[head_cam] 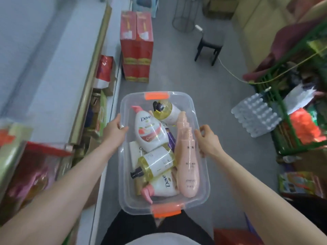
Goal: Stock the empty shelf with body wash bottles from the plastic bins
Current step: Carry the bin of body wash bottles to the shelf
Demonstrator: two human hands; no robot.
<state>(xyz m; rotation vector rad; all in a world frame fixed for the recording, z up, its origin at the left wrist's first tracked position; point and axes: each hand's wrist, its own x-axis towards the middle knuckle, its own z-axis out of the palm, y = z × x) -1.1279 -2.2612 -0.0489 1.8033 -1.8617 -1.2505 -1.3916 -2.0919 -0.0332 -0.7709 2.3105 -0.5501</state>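
A: Where the pale shelf (53, 68) runs down the left side, what is near it?

B: Red cartons (136, 46) stand stacked on the grey floor (177, 68) by its far end. Blurred packets crowd its lower levels.

A: And the left hand (115, 129)?

B: Its grip is closed on the left long rim of the clear plastic bin (204, 175). The thumb is hooked over the edge and the fingers are hidden outside the wall.

A: What lies in the bin?

B: Body wash bottles, all on their sides and piled against each other. A white Dove bottle (150, 131) with a pink cap lies toward the left. A yellow bottle (157, 163) with a black pump lies just nearer than it. A long pink bottle (188, 165) lies along the right wall. An orange latch (167, 212) sits at the near end, over the person's dark trousers.

A: The right hand (207, 140)?

B: Its grip is curled round the right long rim, just beside the pink bottle. So the bin sits between the two hands, with floor showing around it.

A: Further right?

B: A wrapped pack of water bottles (256, 117) on the floor, then a green rack (281, 110) full of goods.
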